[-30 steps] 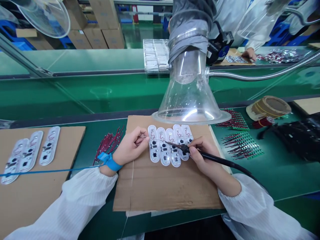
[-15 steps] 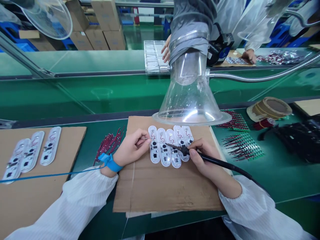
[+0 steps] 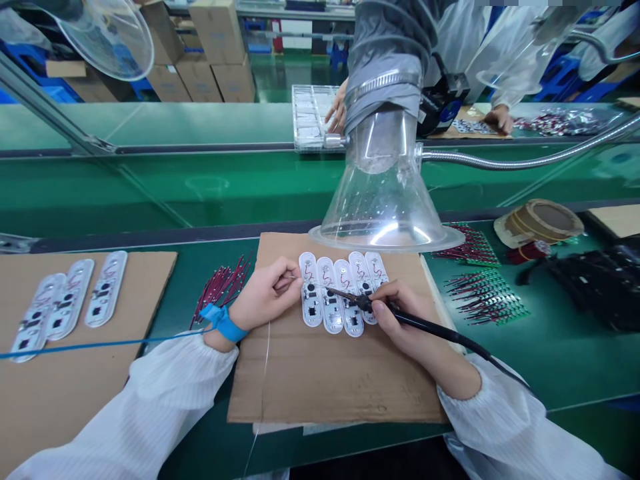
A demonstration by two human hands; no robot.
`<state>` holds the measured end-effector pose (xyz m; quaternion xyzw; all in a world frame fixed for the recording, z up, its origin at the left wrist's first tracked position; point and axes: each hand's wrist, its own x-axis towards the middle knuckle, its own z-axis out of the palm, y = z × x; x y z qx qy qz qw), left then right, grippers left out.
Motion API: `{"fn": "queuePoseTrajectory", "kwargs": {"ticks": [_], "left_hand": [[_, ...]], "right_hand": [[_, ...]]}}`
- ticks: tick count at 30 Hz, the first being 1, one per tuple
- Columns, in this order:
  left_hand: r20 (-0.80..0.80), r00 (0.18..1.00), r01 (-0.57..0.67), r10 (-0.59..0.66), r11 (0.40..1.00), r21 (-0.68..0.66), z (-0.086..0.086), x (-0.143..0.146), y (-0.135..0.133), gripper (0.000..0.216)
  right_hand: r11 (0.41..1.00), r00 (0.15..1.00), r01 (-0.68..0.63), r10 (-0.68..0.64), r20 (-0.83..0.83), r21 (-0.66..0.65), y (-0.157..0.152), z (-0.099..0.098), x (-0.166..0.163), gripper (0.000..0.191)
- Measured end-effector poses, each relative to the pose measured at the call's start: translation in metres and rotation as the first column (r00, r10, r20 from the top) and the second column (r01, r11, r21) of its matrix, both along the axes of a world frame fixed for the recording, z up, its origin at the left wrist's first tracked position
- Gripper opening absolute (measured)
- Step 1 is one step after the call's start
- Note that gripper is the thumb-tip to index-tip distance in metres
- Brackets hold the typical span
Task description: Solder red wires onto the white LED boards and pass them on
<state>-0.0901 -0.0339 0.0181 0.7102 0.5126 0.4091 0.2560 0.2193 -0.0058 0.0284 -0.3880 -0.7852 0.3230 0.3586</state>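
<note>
Several white oval-ended panels point(image 3: 331, 313) with small circuit parts and red wires lie side by side on a cardboard sheet point(image 3: 330, 380). My right hand point(image 3: 403, 310) is closed round a black soldering iron point(image 3: 363, 302), whose tip points left over the second panel from the left. Pinched in the fingers of my left hand point(image 3: 267, 293) is a thin solder wire point(image 3: 267, 353); its short end reaches toward the iron's tip, and its length trails down past the front edge. Whether wire and tip touch is too small to tell. A blue strap circles my left wrist.
A clear extraction hood point(image 3: 385, 207) hangs just beyond the panels. Red wires point(image 3: 221, 287) lie left of the cardboard; wired green boards point(image 3: 485, 293) and a tape roll point(image 3: 537, 220) sit right. More panels point(image 3: 106, 290) rest on the left cardboard. A co-worker's hands show across the bench.
The iron's tip has moved slightly left, along with my right hand. My left hand keeps nearly the same place with the solder wire. The whole view has shifted a little.
</note>
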Motion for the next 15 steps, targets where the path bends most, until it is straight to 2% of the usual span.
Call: {"fn": "queuePoseTrajectory", "kwargs": {"ticks": [7, 15], "left_hand": [[-0.014, 1.000, -0.003, 0.002, 1.000, -0.026, -0.0007, 0.0000, -0.0009, 0.007], [-0.013, 1.000, 0.007, -0.008, 0.999, -0.050, 0.0004, 0.0019, -0.0002, 0.007]], "right_hand": [[0.999, 1.000, -0.011, 0.010, 0.023, 0.052, 0.0005, 0.0018, -0.0004, 0.016], [0.999, 0.999, -0.005, 0.002, 0.051, 0.047, 0.0000, 0.0010, 0.0021, 0.014]]}}
